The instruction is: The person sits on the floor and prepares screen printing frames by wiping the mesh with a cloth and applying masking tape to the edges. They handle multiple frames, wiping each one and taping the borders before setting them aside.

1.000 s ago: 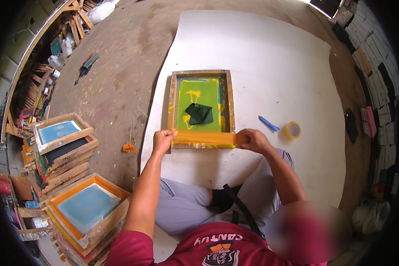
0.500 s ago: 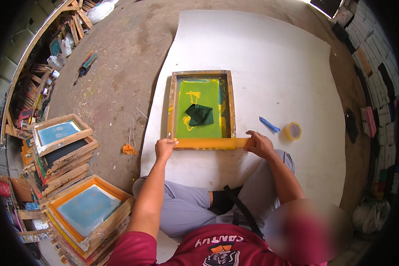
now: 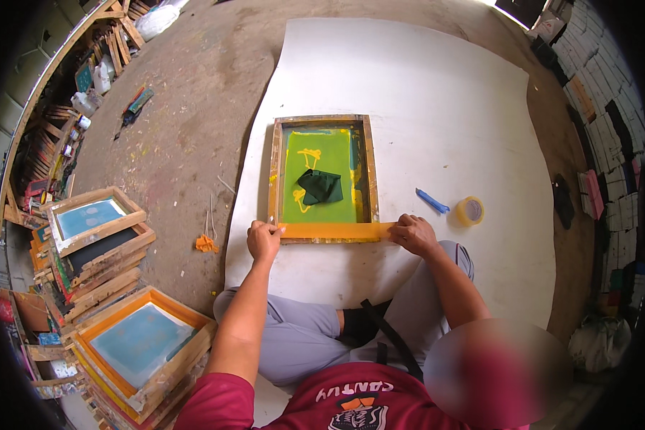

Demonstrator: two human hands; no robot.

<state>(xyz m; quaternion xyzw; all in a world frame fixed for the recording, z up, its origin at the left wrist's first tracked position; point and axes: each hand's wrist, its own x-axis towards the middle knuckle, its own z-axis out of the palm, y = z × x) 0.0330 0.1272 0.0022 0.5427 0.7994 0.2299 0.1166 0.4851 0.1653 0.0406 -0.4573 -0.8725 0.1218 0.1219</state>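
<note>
Across screen-printing frame [image 3: 274,172], near end: amber tape strip [image 3: 337,231]
Left hand [image 3: 264,240]: pinches left end
Right hand [image 3: 413,234]: pinches right end

Frame [image 3: 273,172], tape roll [image 3: 462,213] on white sheet [image 3: 423,93]

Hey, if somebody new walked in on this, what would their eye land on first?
Probably the bright green panel inside the wooden frame on the white sheet, with a dark green cloth lying on it. Next, the orange strip held straight between left hand and right hand at the frame's near end. Then the stacked frames at lower left.
</note>
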